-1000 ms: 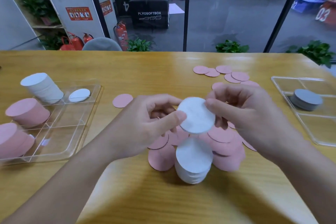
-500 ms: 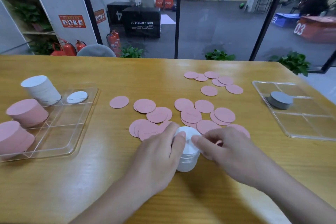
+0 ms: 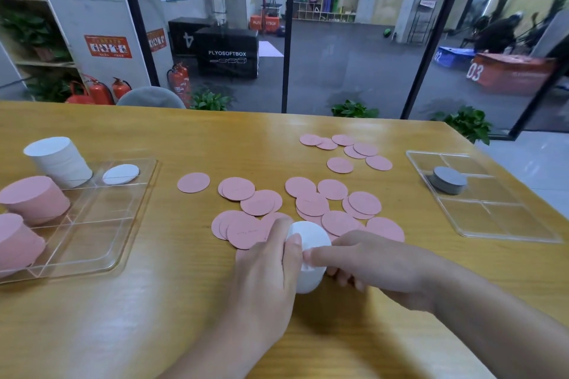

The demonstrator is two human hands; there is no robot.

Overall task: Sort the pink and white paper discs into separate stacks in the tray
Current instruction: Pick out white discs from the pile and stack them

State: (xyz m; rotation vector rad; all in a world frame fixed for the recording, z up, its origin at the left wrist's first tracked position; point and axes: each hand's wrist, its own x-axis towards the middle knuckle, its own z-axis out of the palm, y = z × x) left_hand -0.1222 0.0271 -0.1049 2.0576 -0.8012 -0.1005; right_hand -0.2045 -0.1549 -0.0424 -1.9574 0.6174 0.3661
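Two hands clamp my short stack of white paper discs [image 3: 309,255] on the wooden counter [image 3: 154,317], left hand [image 3: 268,274] and right hand [image 3: 369,261] each curled against its sides. Squeeze unevenly and I reckon it shears, spilling onto the loose pink paper discs [image 3: 311,203] just beyond the stack.

Nearest pink stack [image 3: 15,243] cut by left edge; left hand [image 3: 264,274] hides white stack's [image 3: 311,255] left side
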